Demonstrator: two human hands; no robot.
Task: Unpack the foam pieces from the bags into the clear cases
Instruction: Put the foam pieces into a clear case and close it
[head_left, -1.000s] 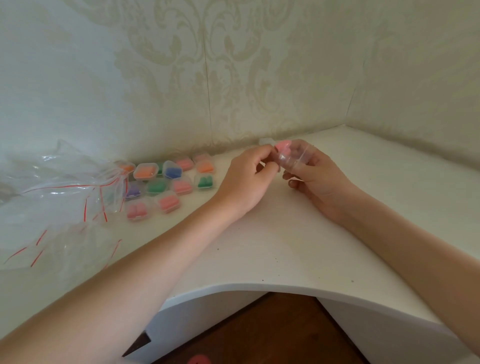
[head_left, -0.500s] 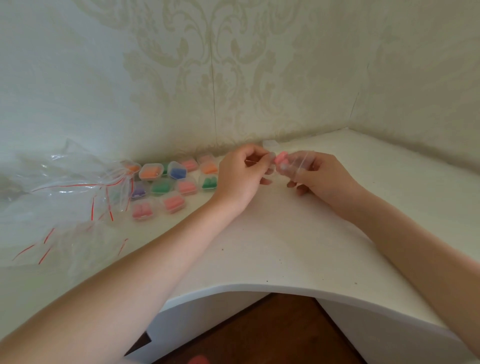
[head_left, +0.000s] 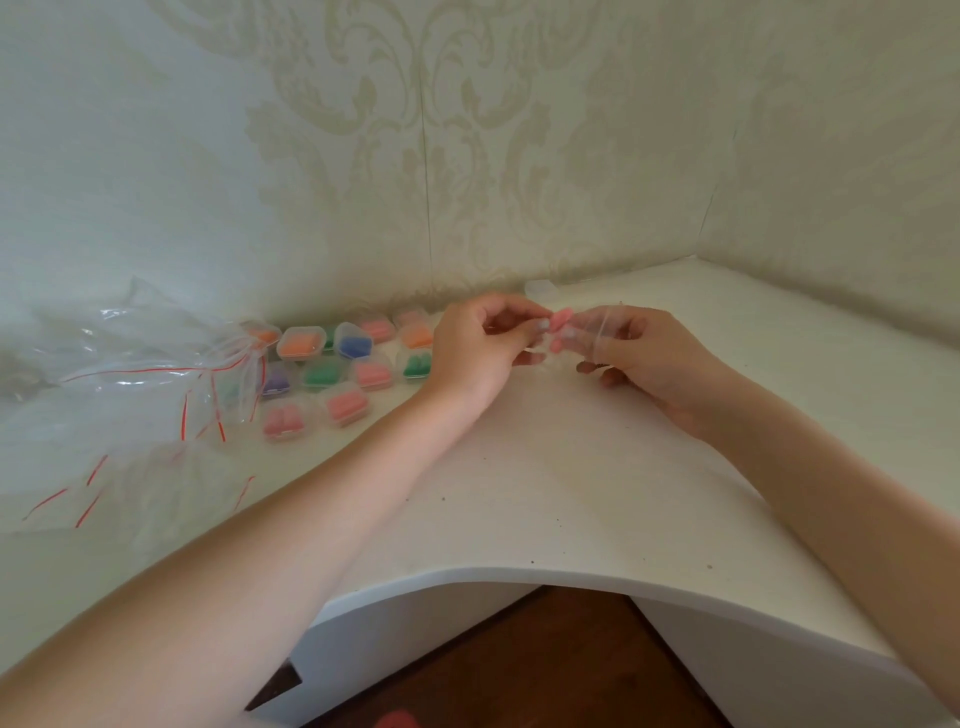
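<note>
Pinching a pink foam piece (head_left: 562, 318) at twelve o'clock, left hand (head_left: 480, 348) is drawing it from the small bag (head_left: 597, 332) right hand (head_left: 649, 358) is gripping. Slipping could be dropping it. Filled cases (head_left: 332, 374) are lying at ten o'clock, empty bags (head_left: 130, 395) at nine, crowding nothing.

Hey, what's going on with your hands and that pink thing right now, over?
Left hand pinching pink foam piece. Right hand gripping small clear bag. Filled clear cases sit left, apart. Nothing in the way.
</note>
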